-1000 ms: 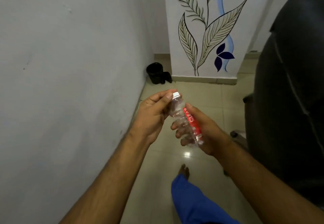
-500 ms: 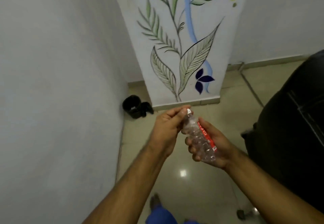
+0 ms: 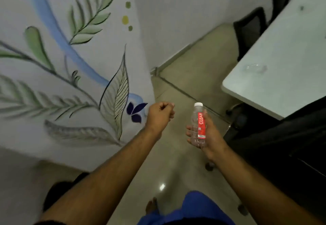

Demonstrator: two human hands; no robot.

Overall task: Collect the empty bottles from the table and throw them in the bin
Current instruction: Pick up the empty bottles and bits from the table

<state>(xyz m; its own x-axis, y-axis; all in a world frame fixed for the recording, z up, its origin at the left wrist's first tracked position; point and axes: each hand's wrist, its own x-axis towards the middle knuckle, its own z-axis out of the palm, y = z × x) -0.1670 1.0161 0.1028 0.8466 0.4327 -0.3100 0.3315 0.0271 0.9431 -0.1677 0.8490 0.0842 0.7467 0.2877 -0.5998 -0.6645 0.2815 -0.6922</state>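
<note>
A clear empty plastic bottle [image 3: 199, 127] with a white cap and a red label stands upright in my right hand [image 3: 212, 137], which grips its body from behind. My left hand [image 3: 160, 114] hangs to the left of the bottle, apart from it, with its fingers curled shut on nothing. The black bin [image 3: 58, 192] sits on the floor at the lower left, partly hidden behind my left forearm. On the white table [image 3: 282, 69] at the right lies what looks like another clear bottle [image 3: 255, 68], blurred.
A pillar painted with leaves [image 3: 70, 83] fills the left. Black office chairs stand by the table, one at the far end [image 3: 250, 29] and one close on the right [image 3: 282, 145]. Beige tiled floor [image 3: 176, 87] runs between pillar and table. My foot and blue trouser leg [image 3: 190, 209] are below.
My left hand has let go of the bottle's cap and drawn away to the left, closed. The view has swung right, bringing the table in and the bin to the lower left.
</note>
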